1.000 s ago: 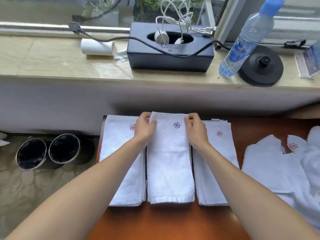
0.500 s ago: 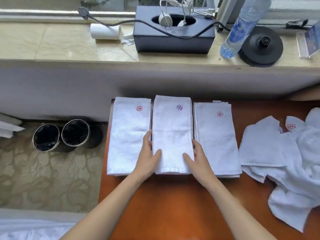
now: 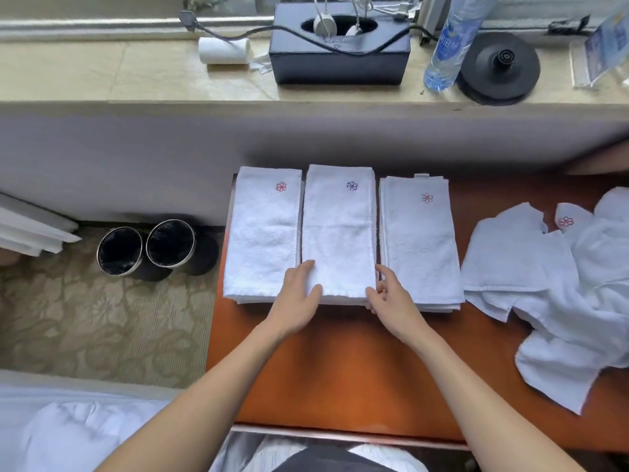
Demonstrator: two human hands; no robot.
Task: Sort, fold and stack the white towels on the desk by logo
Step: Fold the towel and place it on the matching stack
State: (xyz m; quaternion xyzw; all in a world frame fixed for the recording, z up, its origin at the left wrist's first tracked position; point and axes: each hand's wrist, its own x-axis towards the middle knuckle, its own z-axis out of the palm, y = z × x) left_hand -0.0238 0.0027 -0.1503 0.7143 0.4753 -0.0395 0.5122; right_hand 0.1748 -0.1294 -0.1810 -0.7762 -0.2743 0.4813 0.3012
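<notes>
Orange-brown wood of the table (image 3: 340,369) carries all the work; at its right end I note the loose heap (image 3: 558,301) of white towels, unfolded, crumpled and overlapping, well apart from both hands.

At the far left end of the table three folded piles lie side by side, long edges nearly touching: the left stack (image 3: 262,240), the middle stack (image 3: 337,233) and the right stack (image 3: 418,247); the left and right stacks show a red flower mark near the far end, the middle one a purple mark (image 3: 352,186); how many towels each pile holds I cannot count.

Both hands are at the near end of the middle stack; the left hand (image 3: 299,298) lies flat on its near-left corner, fingers straight and pressing, gripping nothing; the right hand (image 3: 391,298) stands against its near-right edge, fingers loosely bent, closed on nothing that I can see.

Judgement: the step in hand is squaring and smoothing the purple-mark pile; sorting is part done, the heap remains. Next move, as I read it, calls for lifting both hands clear without dragging the top towel, reaching right to the heap, drawing one towel out singly and reading its mark before folding; the one visible mark (image 3: 565,221) there looks red.
</notes>
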